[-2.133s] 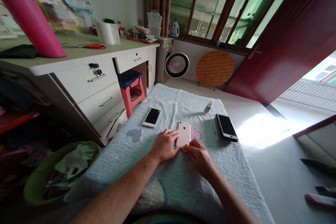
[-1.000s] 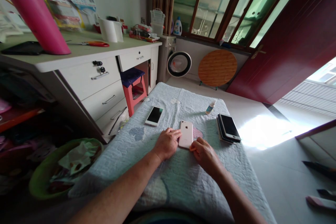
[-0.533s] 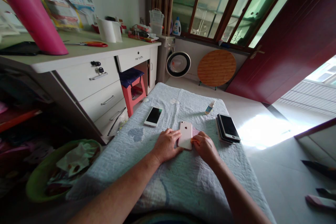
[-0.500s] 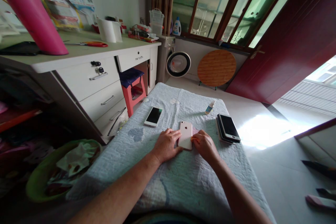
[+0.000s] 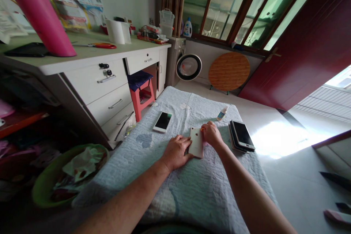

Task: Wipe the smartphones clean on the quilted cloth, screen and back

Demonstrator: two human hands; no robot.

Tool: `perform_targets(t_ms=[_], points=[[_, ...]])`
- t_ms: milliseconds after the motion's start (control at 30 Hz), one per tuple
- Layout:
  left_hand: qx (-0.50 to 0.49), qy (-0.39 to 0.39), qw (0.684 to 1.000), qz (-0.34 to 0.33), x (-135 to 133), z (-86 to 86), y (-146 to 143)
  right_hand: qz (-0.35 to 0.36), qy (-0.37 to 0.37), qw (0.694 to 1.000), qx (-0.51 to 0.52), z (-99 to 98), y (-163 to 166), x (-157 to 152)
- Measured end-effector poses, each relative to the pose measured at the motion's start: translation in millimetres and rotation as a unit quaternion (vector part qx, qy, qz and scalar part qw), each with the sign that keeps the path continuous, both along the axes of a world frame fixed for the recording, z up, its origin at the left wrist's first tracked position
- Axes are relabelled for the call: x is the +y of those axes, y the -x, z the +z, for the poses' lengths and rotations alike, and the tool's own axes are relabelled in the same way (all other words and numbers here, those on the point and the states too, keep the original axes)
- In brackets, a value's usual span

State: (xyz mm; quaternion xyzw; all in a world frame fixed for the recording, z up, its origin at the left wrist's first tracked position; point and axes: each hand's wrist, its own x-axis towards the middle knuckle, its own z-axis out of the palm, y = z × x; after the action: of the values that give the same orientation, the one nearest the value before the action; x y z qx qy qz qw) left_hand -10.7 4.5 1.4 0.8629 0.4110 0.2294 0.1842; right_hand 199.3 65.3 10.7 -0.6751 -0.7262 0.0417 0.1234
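Observation:
A pale pink smartphone [image 5: 196,143] lies back up on the cloth, its dark apple logo and camera showing. My left hand [image 5: 177,152] steadies it from the left, fingers on the left edge and thumb at the lower corner. My right hand [image 5: 211,133] is closed at the phone's upper right edge. Between its fingertips a small orange thing [image 5: 202,129] shows, mostly hidden, its kind unclear. To the left lies a white smartphone [image 5: 162,121], dark screen up. Beyond my right hand stands a small spray bottle [image 5: 222,113].
A stack of phones [image 5: 242,136] sits near the right edge of the quilted cloth [image 5: 219,190]. A green basin [image 5: 41,190] with crumpled tissue is at lower left. Beyond are a white desk [image 5: 95,91], a red stool [image 5: 141,95] and a washing machine [image 5: 177,46].
My right hand has slid up along the phone's right edge, from about its middle to near the top corner. My left hand keeps its hold. The whole view has shifted slightly.

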Motion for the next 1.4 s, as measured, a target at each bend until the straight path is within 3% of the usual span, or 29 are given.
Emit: perform_targets(t_ms=[433, 800, 1100, 1233, 1400], points=[[-0.001, 0.021, 1.000, 0.009, 1, 0.8, 0, 0.113, 0.031, 0.993, 0.000, 2.8, 41, 20], [-0.111, -0.017, 0.992, 0.056, 4, -20.4, -4, 0.174, -0.012, 0.983, 0.065, -3.1, 44, -34], [-0.080, -0.017, 0.996, 0.042, 7, -25.2, -2, 0.244, 0.041, 0.962, 0.111, 12.5, 46, -82], [-0.047, -0.002, 0.998, 0.045, 7, -18.8, -2, 0.251, 0.050, 0.957, 0.135, 14.7, 43, -85], [-0.025, -0.010, 0.999, 0.030, 3, -8.6, -1, 0.217, -0.001, 0.968, 0.124, 1.5, 36, -63]])
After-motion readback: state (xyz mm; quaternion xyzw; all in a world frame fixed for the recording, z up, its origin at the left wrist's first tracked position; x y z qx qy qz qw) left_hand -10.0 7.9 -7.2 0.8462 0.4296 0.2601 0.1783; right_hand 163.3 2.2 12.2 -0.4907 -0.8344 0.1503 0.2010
